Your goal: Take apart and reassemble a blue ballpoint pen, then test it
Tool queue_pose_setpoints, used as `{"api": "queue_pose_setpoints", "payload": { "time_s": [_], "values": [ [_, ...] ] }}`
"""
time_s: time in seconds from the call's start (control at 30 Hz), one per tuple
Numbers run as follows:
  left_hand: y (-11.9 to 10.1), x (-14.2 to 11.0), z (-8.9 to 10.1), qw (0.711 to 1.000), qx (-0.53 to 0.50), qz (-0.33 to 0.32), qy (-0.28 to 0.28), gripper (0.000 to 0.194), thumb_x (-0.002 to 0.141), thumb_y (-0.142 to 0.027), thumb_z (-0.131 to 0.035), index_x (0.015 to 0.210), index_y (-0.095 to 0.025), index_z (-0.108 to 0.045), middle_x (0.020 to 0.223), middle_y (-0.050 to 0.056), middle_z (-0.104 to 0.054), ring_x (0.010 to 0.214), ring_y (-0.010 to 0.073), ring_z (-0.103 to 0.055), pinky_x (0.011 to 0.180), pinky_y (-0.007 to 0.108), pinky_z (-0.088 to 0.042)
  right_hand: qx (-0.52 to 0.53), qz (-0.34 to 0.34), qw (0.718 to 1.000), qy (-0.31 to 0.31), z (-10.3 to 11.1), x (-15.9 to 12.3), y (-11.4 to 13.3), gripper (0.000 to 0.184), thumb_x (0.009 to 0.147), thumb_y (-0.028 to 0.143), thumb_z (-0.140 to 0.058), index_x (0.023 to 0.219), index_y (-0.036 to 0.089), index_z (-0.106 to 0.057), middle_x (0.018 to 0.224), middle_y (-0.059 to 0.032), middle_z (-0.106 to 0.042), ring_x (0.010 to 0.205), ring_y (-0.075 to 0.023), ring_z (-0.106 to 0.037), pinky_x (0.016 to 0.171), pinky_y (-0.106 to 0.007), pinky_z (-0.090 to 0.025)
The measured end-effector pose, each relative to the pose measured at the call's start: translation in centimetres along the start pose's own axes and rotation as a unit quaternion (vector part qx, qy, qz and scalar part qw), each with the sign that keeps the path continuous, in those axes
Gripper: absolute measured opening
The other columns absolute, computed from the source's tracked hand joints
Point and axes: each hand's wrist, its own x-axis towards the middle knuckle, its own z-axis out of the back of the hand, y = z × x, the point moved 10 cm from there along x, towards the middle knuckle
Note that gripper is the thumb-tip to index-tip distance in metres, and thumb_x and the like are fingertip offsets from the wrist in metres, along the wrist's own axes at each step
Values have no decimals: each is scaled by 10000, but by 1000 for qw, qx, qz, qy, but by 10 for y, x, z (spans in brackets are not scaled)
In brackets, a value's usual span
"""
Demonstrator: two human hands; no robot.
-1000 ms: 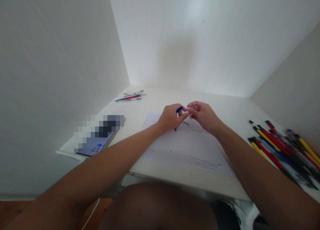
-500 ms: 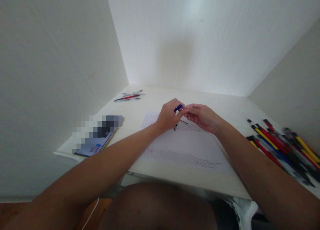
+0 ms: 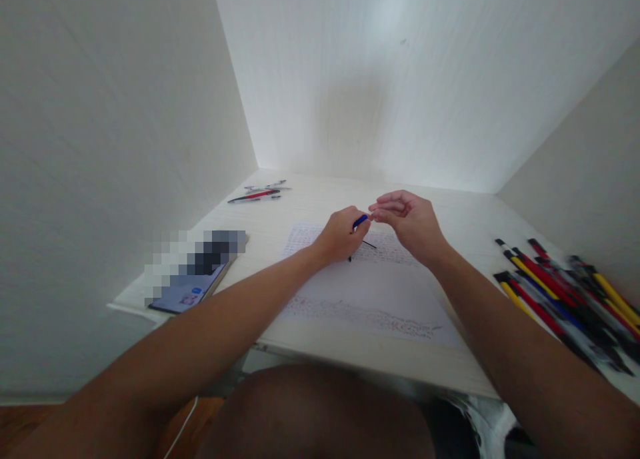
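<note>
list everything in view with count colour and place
Desk: one, whitish, centre
Wall panels: three, whitish, around desk
Paper: one, white, on desk
Pen pile: uncountable, mixed colours, right
Pen cluster: several, red, black, clear, back left
Phone: one, bluish screen, left
Blue piece: one, blue, in left hand
Thin pieces: two, black, on paper
Cable: one, white, lower left
Unclear item: one, white, under desk's right
Floor: one, brown, lower left
Left hand, right hand: one each, bare, above paper
Leg: one, bare, below
</note>
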Motion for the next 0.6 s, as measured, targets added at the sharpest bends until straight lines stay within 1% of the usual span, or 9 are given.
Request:
{"api": "queue_pose_setpoints", "payload": {
  "time_s": [0.07,0.17,0.3,0.4,0.5,0.6],
  "values": [
    [1,0,-4,1000,13,6,16,308,999,-300,-474,731,-168,-548,765,42,-605,716,146,-525,690,316,-403,-20,4,1000,5,-4,-1,4,242,785,240,-805,924,182,-616,948,-96,-701,925,-269,-682,906,-435,-582],
    [2,0,-6,1000,19,6,24,320,1007,-316,-458,729,-172,-521,751,37,-597,696,144,-506,674,316,-388,-33,9,999,13,-7,-2,6,241,803,270,-809,925,180,-621,950,-96,-702,922,-273,-685,887,-434,-590],
    [3,0,-6,1000,13,1,20,305,1008,-317,-457,755,-167,-539,763,44,-606,707,147,-510,675,319,-384,-31,27,999,15,-8,-2,9,260,805,307,-817,936,178,-632,950,-99,-705,909,-274,-688,858,-423,-596],
    [3,0,-8,1000,5,-10,26,269,1003,-293,-451,808,-158,-577,785,51,-619,717,151,-519,679,321,-386,-41,46,998,28,-10,-3,11,276,814,350,-824,939,175,-651,940,-97,-708,903,-279,-691,856,-428,-591],
    [4,0,-10,999,0,-13,29,249,996,-283,-448,856,-151,-607,816,62,-638,740,160,-537,689,326,-395,-70,61,995,33,-12,-4,12,269,852,384,-812,945,171,-676,940,-93,-708,902,-281,-692,852,-434,-589],
    [5,0,-8,1000,-7,-10,22,268,995,-300,-449,855,-148,-619,811,68,-642,731,163,-540,680,328,-398,-104,88,990,29,-11,-6,15,245,889,390,-789,947,166,-707,934,-90,-708,878,-279,-695,827,-432,-592]
  ]
}}
